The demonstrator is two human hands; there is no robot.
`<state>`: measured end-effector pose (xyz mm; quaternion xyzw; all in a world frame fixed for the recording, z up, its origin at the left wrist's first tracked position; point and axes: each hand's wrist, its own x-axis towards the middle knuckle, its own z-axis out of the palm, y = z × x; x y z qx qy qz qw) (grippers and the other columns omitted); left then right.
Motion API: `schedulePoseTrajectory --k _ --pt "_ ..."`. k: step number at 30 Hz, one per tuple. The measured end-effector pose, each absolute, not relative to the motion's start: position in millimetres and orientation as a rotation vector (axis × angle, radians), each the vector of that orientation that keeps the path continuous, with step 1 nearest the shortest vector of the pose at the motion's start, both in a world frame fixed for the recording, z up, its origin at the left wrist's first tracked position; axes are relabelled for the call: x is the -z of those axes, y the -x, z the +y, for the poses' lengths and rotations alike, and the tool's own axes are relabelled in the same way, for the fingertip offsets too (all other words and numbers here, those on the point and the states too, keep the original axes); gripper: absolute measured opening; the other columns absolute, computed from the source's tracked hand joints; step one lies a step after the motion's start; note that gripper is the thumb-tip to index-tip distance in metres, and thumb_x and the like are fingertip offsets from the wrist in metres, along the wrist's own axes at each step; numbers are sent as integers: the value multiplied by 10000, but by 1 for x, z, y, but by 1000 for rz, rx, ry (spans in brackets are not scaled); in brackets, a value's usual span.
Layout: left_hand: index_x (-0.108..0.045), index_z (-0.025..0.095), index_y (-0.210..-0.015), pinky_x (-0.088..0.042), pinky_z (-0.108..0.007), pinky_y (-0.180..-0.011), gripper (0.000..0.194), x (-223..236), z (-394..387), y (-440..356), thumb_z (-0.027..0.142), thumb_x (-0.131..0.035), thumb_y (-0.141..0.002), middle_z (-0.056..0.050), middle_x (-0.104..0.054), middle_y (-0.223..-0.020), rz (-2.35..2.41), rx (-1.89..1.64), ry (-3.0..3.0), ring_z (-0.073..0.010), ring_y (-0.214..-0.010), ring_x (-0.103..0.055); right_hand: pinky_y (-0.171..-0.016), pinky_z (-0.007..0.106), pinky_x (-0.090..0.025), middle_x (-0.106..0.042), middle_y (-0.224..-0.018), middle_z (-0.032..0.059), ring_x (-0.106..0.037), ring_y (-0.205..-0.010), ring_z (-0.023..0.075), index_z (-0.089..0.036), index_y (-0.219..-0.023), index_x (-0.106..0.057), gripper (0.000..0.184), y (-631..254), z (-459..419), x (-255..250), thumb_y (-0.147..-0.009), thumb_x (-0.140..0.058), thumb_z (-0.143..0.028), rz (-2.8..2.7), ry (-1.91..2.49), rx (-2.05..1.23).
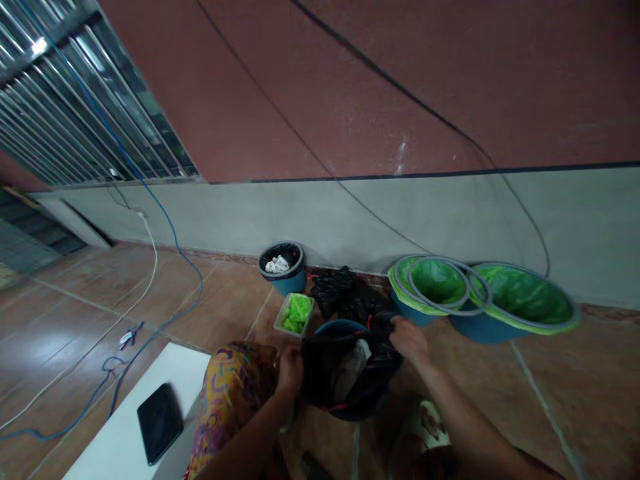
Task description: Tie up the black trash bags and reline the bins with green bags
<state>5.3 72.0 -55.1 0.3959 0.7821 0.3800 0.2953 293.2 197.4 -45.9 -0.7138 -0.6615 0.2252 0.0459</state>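
Note:
In the head view, a black trash bag (320, 370) stands open in a blue bin (333, 327) on the floor in front of me. Something pale, which I cannot make out, shows inside the bag. My left hand (290, 371) is closed on the bag's left edge. On the other side, my right hand (409, 339) pinches the bag's right edge and pulls it outward past the bin's rim. Behind the bin lies more crumpled black plastic (335, 290) with red drawstring bits. A small clear tub (280, 325) holding bright green plastic bags (297, 312) sits just left.
A small blue bin (290, 283), black-lined, holds white waste near the wall. Blue bins with green liners (440, 280) and grey rings (483, 303) stand right. A phone (160, 423) lies on a white board (173, 367) at left. Blue cable (187, 310) and scissors (131, 335) lie on the floor.

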Motion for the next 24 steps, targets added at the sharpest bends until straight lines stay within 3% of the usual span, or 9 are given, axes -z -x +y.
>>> schedulePoseTrajectory --k 3,6,8,11,14,19,24 --pt "-639 201 -1004 -405 -432 -1022 417 46 43 -21 71 -537 -621 -72 -645 -1098 1847 -719 -1658 -235 -1091 -564 -969 327 -388 -585 -1293 125 -535 -1181 239 -174 -1293 -562 604 -268 194 48 -706 -473 -62 -2215 1866 -636" --pt "-566 257 -1215 -285 -525 -1097 580 42 25 -38 159 -629 -646 -74 -585 -1279 1466 -170 -2114 -270 -1203 -493 -1006 365 -345 -550 -1344 113 -476 -1230 252 -179 -1329 -519 616 -243 185 55 -719 -501 -96 -2401 1662 -616" --pt "-570 251 -1215 -247 -577 -1094 486 45 25 -44 230 -615 -731 -86 -617 -1236 1387 138 -2217 -276 -1179 -512 -1001 409 -329 -578 -1301 126 -473 -1217 273 -175 -1310 -530 550 -233 180 62 -761 -522 -150 -2483 1656 -570" --pt "-659 190 -1018 -279 -557 -1076 244 53 41 -48 193 -498 -834 -99 -696 -1019 1451 398 -2283 -247 -1040 -598 -963 433 -330 -646 -1177 130 -508 -1160 287 -190 -1159 -633 354 -228 181 70 -824 -520 -198 -2530 1742 -498" --pt "-678 160 -898 -353 -513 -1030 216 50 67 -48 166 -470 -840 -103 -713 -913 1519 405 -2334 -238 -928 -645 -926 414 -346 -684 -1098 114 -553 -1101 272 -211 -994 -700 256 -231 190 68 -881 -470 -207 -2517 1808 -476" --pt "-677 139 -883 -439 -453 -944 169 20 111 -52 193 -543 -796 -115 -713 -888 1503 257 -2429 -258 -906 -667 -827 329 -401 -721 -1018 81 -630 -997 231 -237 -959 -723 265 -226 209 45 -891 -467 -233 -2427 1889 -572" --pt "-668 140 -918 -491 -425 -880 239 -13 146 -64 199 -441 -873 -130 -714 -934 1627 106 -2376 -261 -934 -678 -764 275 -416 -734 -973 78 -651 -942 203 -218 -907 -741 236 -210 218 21 -845 -515 -193 -2277 1864 -641"
